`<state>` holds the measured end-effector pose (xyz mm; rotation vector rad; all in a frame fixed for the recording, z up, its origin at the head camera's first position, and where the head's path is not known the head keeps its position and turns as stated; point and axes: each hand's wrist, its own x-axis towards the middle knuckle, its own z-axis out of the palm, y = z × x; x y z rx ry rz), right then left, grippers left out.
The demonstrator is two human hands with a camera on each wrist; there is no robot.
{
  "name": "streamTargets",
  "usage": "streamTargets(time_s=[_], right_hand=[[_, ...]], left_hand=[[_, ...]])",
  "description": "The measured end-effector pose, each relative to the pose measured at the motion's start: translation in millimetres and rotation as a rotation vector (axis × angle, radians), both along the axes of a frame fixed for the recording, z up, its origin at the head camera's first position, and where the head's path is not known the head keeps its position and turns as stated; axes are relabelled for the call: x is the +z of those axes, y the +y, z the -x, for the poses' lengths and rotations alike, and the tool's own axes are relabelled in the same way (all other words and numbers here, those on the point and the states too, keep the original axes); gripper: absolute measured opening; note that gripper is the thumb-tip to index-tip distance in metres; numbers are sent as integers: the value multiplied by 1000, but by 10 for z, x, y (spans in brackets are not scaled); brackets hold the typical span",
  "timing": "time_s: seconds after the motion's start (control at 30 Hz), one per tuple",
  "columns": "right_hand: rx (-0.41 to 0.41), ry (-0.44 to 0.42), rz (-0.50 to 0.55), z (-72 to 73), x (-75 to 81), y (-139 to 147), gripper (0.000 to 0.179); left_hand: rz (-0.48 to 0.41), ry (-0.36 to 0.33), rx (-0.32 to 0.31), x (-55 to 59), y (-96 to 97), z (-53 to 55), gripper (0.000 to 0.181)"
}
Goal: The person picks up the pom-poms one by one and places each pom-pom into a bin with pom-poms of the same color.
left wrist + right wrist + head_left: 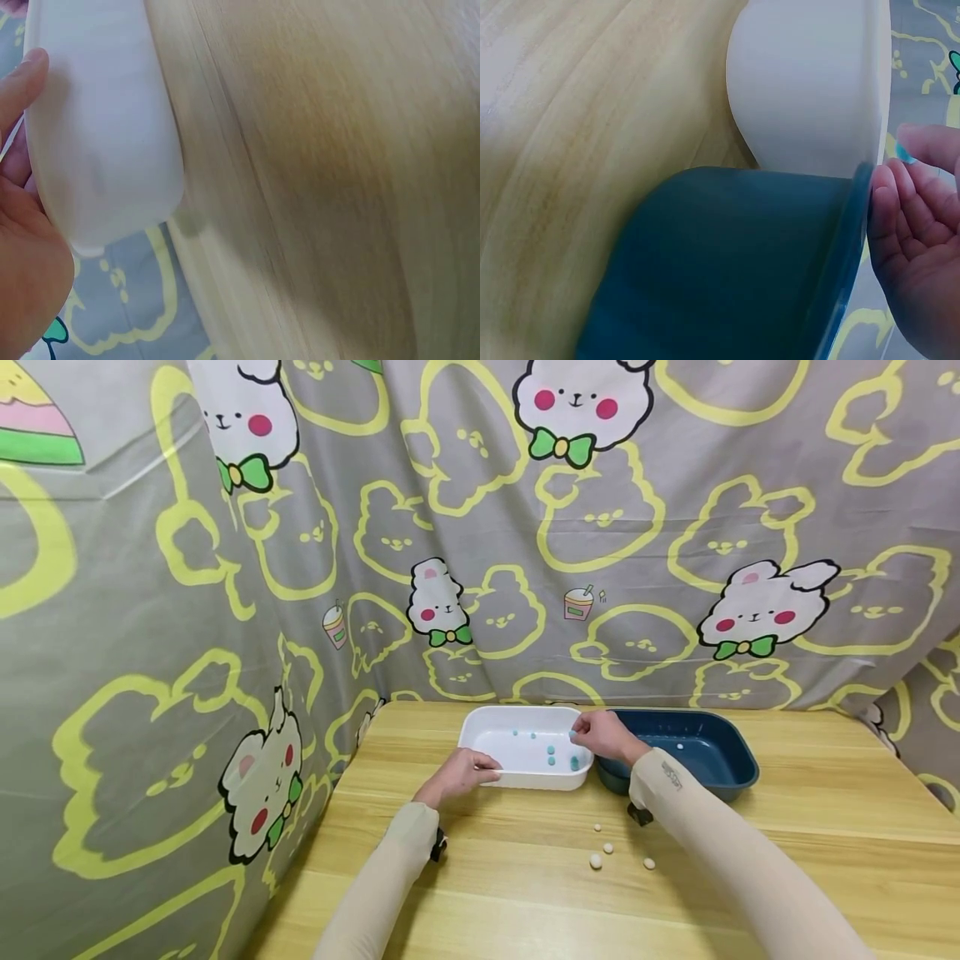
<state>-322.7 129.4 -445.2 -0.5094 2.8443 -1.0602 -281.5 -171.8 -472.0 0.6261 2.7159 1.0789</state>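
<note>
My left hand grips the near-left rim of a white plastic basin, with the thumb on its outer wall in the left wrist view. Several small teal balls lie scattered inside the basin, mostly toward its right end. Over that right end my right hand pinches another small teal ball between thumb and fingertips. Beneath the right wrist is a dark blue basin, side by side with the white one, holding a small white ball.
Several small white balls, one of them the largest, lie loose on the wooden table in front of the basins. A grey patterned cloth hangs behind the table and along its left side.
</note>
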Motion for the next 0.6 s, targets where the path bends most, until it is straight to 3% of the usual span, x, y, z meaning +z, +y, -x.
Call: streamTargets(time_s=[0.6], right_hand=[[-19,-17,-18,112,9,-41,18]], left_hand=[[28,42,-36,11,-10,8,13]])
